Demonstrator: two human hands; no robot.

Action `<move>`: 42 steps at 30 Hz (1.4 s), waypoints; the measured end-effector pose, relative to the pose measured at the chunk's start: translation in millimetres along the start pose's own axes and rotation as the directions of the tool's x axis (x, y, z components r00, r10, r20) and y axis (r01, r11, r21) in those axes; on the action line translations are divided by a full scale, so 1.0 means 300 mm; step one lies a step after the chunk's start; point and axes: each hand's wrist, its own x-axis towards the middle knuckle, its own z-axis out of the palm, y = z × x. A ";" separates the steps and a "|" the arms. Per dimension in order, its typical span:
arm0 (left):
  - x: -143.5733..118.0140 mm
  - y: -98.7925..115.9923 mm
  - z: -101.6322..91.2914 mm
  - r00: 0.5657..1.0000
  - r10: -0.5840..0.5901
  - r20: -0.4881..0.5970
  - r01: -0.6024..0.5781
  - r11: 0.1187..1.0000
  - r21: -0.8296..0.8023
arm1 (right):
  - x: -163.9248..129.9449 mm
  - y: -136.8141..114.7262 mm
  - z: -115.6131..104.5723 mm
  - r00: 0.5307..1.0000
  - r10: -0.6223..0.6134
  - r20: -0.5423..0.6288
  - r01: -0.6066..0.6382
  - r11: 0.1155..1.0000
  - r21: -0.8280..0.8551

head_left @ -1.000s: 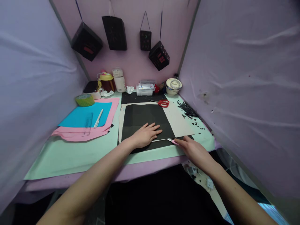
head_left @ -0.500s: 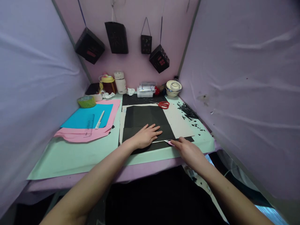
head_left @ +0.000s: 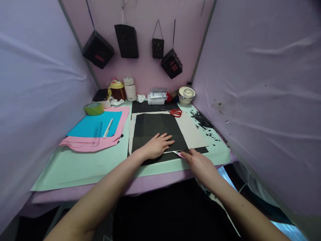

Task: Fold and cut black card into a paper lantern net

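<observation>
A creased sheet of black paper (head_left: 160, 124) lies over a pale board (head_left: 192, 132) in the middle of the table. My left hand (head_left: 158, 146) rests flat on the lower part of this sheet, fingers spread. My right hand (head_left: 199, 163) grips a pink craft knife (head_left: 180, 154) at the board's near edge. Its bare blade points left, close to the lower edge of the black sheet. Beneath the board, more black paper (head_left: 160, 162) sticks out toward me. Whether the blade tip touches paper I cannot tell.
Red-handled scissors (head_left: 176, 112) lie behind the sheet. Black paper scraps (head_left: 202, 120) are heaped at right. Blue paper (head_left: 110, 122), a clear ruler (head_left: 97, 134) and a white pen (head_left: 108, 128) are at left. Bottles, a bowl (head_left: 186, 97) and tape (head_left: 94, 108) stand behind; black boxes (head_left: 126, 42) hang above.
My right hand has slid slightly left with the craft knife along the near edge. My left hand stays pressed on the black sheet. The whole view has shifted a little.
</observation>
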 end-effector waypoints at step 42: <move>0.000 0.096 0.034 0.962 -0.231 -0.145 0.238 0.971 0.032 | -0.013 -0.061 -0.035 0.997 0.071 0.042 -0.072 0.997 0.018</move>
